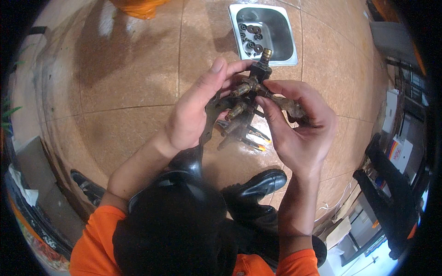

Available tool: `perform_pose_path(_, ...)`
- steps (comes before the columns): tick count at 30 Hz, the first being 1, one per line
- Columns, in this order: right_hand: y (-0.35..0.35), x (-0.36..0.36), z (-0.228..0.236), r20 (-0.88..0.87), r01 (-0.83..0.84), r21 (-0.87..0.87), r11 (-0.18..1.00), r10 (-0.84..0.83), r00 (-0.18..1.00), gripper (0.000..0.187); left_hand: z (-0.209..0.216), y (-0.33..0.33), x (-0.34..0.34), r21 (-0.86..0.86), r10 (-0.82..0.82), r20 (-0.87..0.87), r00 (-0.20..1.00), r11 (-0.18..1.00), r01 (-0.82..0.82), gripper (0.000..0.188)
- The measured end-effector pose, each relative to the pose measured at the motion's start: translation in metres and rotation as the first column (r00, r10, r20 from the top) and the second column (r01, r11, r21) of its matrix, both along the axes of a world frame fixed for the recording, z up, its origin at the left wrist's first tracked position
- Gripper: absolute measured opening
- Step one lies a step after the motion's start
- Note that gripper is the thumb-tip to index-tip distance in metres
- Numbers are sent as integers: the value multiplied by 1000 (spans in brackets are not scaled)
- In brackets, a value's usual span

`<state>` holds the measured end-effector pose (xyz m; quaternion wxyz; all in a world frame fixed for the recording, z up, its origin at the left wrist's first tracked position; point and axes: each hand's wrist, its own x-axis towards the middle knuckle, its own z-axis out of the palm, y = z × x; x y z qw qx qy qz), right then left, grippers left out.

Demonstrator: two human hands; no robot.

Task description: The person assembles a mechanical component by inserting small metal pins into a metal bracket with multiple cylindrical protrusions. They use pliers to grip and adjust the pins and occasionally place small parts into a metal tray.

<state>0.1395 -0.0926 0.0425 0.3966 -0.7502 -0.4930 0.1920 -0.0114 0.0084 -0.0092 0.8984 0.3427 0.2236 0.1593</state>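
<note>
the valve (pixel 250 84) sat between both grips, its long axis running away from the body
the right grip (pixel 304 119) pinched a stub on its right side, fingertips hiding some of it; the left grip (pixel 193 106) curled round the left side (thumb raised). beyond lay a tray (pixel 279 34) of dark parts (pixel 251 44); beneath, an orange-tipped tool (pixel 252 144).

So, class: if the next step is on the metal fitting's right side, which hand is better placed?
Likely the right hand: its fingertips pinch at that side of the metal fitting, while the left hand appears to hold it from the left, seemingly suited to support.
</note>
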Motion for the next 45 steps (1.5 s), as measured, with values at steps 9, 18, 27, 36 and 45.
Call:
perform_pose_path(9,5,-3,-7,281,-73,98,992,43,959,19,-1,-5,2,73,55,-9,998,996,-54,65)
perform_pose_path(18,6,-3,-10,371,-163,1,987,151,916,11,-5,-3,1,125,-1,11,1000,992,0,63)
perform_pose_path(27,2,-4,-7,118,-91,-132,987,107,987,10,7,-9,8,251,93,10,996,964,-93,61)
perform_pose_path(36,-4,-9,-18,-122,15,-129,992,-31,992,14,7,-4,3,549,62,-91,994,836,-2,64)
perform_pose_path(45,-7,-17,-1,-320,175,-49,983,-182,930,18,-1,-11,8,336,158,142,977,921,-197,66)
